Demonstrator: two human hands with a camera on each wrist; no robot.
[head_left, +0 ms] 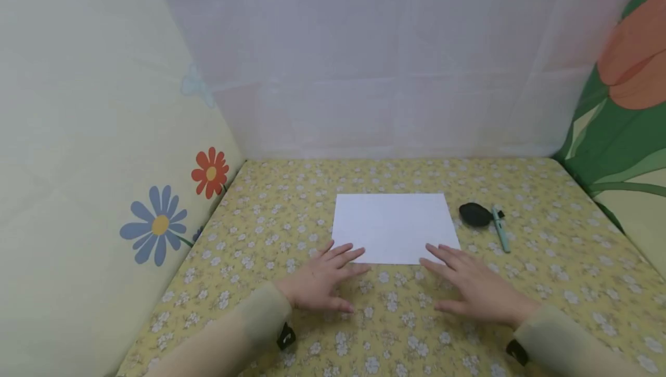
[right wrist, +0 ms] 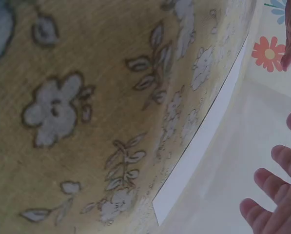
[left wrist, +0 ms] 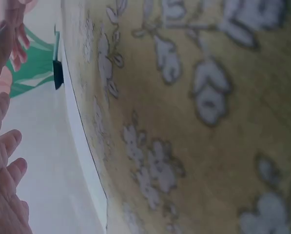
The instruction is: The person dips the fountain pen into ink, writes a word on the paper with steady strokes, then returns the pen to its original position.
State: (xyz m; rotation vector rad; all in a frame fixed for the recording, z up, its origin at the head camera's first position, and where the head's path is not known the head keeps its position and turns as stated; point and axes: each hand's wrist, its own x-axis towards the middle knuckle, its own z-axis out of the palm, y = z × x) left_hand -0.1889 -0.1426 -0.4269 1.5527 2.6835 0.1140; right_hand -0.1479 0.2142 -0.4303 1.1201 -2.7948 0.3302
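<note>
A blank white sheet of paper (head_left: 393, 224) lies flat on the flowered yellow cloth. My left hand (head_left: 328, 278), fingers spread, has its fingertips over the sheet's near left corner in the head view. On the other side my right hand (head_left: 470, 284) is spread the same way, its fingertips overlapping the near right corner. Nothing is held in either hand. In both wrist views the fingers stand apart above the cloth, with the paper (left wrist: 84, 151) seen nearly edge-on. To the right of the sheet lie a black oval object (head_left: 474, 215) and a pale green pen (head_left: 501, 232).
The flowered cloth (head_left: 260, 221) covers the table. A plain white sheet hangs as the back wall (head_left: 322, 65). Flower-printed fabric (head_left: 93, 134) closes off the left side, and fabric with large tulips (head_left: 635, 128) hangs on the right.
</note>
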